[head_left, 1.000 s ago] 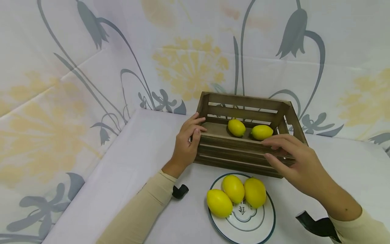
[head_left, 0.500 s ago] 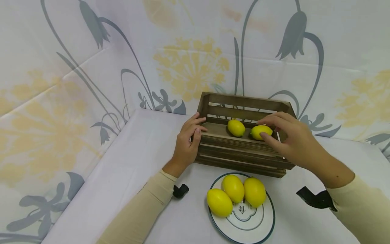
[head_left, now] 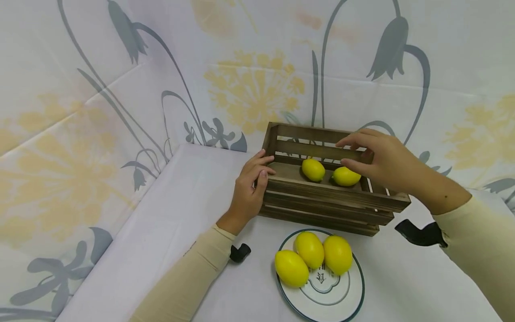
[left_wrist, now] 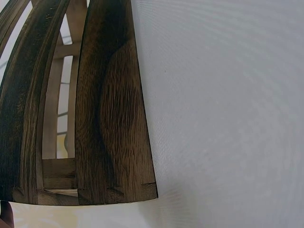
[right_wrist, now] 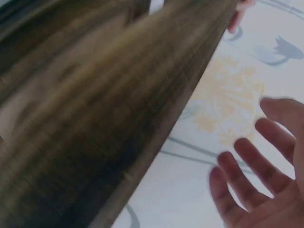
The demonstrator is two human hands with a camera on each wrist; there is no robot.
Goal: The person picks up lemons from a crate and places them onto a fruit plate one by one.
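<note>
A brown slatted wooden crate (head_left: 322, 197) stands on the white surface, with two lemons (head_left: 313, 170) inside. My left hand (head_left: 250, 188) holds the crate's left end, fingers over its edge and thumb at the front corner. Above the right end hovers my right hand (head_left: 380, 158), fingers loosely bent and nothing between them; it partly covers the right lemon (head_left: 344, 177) from this angle. In the right wrist view the fingers are spread apart from the blurred crate (right_wrist: 104, 118). The left wrist view shows the crate's slats (left_wrist: 118, 109), the left hand barely visible.
In front of the crate is a white plate (head_left: 334, 308) with a blue rim, carrying three lemons (head_left: 291, 268). Patterned floral cloth (head_left: 257, 85) rises behind and to the left. A black wrist mount (head_left: 420, 233) sticks out from the right sleeve.
My right hand has risen from the crate's front right edge, passed over the right lemon, and now sits higher and slightly farther back. My left hand and the lemons have stayed put.
</note>
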